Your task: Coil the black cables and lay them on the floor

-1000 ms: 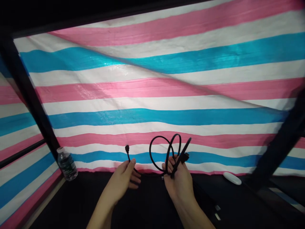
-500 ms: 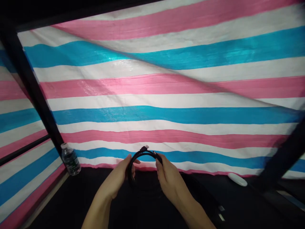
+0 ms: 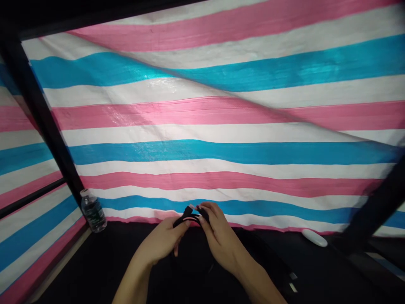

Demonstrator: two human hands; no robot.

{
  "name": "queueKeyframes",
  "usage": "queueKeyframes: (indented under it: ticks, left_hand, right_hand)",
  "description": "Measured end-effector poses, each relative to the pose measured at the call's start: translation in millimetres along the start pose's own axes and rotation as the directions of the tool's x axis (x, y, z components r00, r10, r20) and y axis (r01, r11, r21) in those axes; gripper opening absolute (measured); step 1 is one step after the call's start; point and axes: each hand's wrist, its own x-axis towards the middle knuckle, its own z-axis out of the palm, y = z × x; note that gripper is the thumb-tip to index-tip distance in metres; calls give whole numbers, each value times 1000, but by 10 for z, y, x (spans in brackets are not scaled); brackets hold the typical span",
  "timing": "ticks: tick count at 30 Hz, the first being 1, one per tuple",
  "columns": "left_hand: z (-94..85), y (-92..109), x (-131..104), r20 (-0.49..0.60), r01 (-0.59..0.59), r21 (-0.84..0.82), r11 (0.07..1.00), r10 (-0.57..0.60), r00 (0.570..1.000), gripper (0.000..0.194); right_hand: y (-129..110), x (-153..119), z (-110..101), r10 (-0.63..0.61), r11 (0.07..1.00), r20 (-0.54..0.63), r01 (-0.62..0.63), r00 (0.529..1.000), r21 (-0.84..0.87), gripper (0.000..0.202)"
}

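Observation:
A coiled black cable [image 3: 190, 217] is held between my two hands near the far edge of the dark surface. My left hand [image 3: 167, 237] is closed on the left side of the coil, thumb on top. On the opposite side, my right hand [image 3: 218, 232] grips the coil with bent fingers. One cable end, a black plug [image 3: 189, 210] with a pale tip, sticks up above the loops, close to the right fingertips. The lower part of the coil blends into the dark background.
A clear plastic bottle [image 3: 93, 211] stands at the left corner by a black post [image 3: 47, 114]. To the right lies a white rounded object [image 3: 314, 237], perhaps a mouse. Two small pale pieces [image 3: 293, 287] lie at lower right. Striped sheeting [image 3: 221, 152] hangs behind.
Both hands have come closer together and the coil's visible arch sits lower and narrower. My right fingers have moved up and left, near the plug.

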Motion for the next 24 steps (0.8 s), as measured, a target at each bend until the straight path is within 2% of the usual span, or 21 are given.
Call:
queueKeyframes:
  ticks: [2,4,10,12,14,16,18,20,22,24]
  left_hand:
    - [10,17,-30,50,8,14,1000,-9,999,38]
    - [19,29,-58,91,0,-11,1000,1,996,34]
    - [-14,31,-50,158,56,-228,972,-20,987,25]
    - [-27,33,-17,128,65,-319,946,-24,991,23]
    - [-28,38,19,35,17,-389,921,-3,999,26]
    - [-17,39,53,-81,-48,-413,909,16,997,38]
    - [7,30,81,-173,-94,-404,910,24,985,46]
    - [45,11,106,-216,-130,-400,907,44,975,46]
    - [97,-15,133,-212,-147,-412,899,62,975,39]
    - [163,-43,167,-189,-138,-433,891,60,980,34]
  right_hand:
    - [-14,-20,-6,-36,999,114,35,993,11,35]
    - [-36,-33,-20,-19,999,206,11,978,41,39]
    - [-55,-20,-70,18,987,211,-52,977,153,29]
    - [-46,-19,-63,93,961,255,-153,962,229,27]
    - [-29,-18,-31,166,919,301,-258,939,298,29]
    - [-3,-8,19,219,882,305,-322,927,344,30]
    - [26,16,70,272,852,255,-355,928,385,34]
    - [51,50,109,340,806,141,-365,930,465,42]
    - [65,84,132,413,751,-19,-329,910,573,50]
    - [65,112,147,468,707,-145,-271,871,654,57]
